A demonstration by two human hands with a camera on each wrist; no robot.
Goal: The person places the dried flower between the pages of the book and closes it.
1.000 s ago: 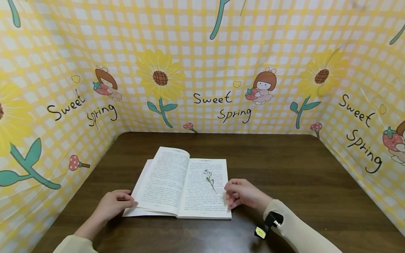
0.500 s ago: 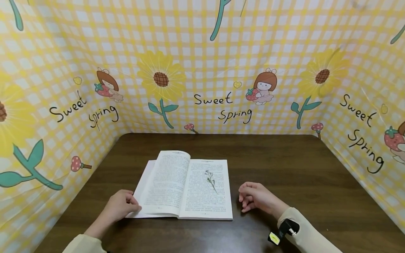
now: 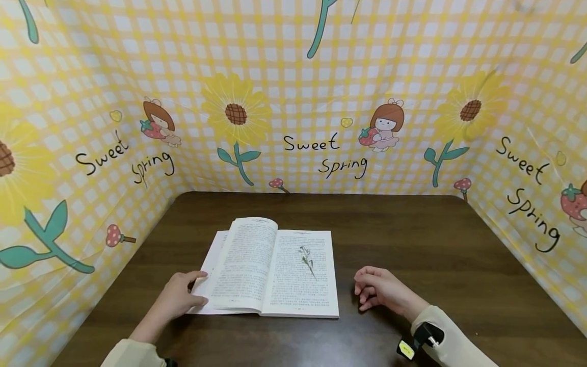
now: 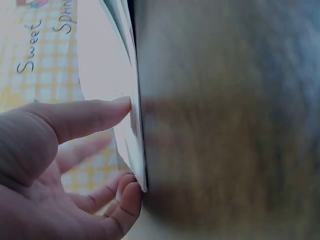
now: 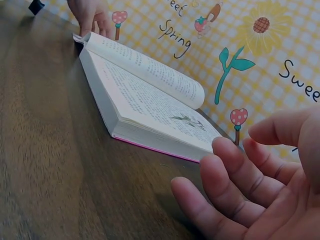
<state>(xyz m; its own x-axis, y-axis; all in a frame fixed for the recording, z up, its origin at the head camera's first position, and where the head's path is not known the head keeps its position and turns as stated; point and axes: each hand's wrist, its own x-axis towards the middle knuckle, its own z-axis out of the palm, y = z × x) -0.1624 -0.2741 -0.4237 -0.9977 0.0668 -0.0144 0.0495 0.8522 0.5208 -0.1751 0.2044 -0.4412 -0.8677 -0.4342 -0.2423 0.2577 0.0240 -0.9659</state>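
Observation:
An open book (image 3: 300, 300) lies on the table, its left-hand leaves bowed up from the spine. On its right page rests a dried flower sprig (image 3: 307, 262), thin-stemmed with small green leaves. My left hand (image 3: 176, 297) is at the book's lower left edge, thumb and forefinger spread apart. In the left wrist view the thumb (image 4: 95, 118) reaches over the white page, and curled fingertips are right at the book's corner. My right hand (image 3: 387, 290) is to the right of the book, apart from it, fingers loosely bent with nothing between them.
The dark wooden table (image 3: 412, 229) carries the book left of its middle. A yellow checked cloth (image 3: 302, 92) printed with sunflowers hangs behind it and along both sides. A black strap (image 3: 428, 334) with a yellow tag is on my right wrist.
My right hand has drawn away from the book's right edge, rightwards. My left hand has let go of the turned leaves, its thumb and forefinger spreading. The sprig stays on the page.

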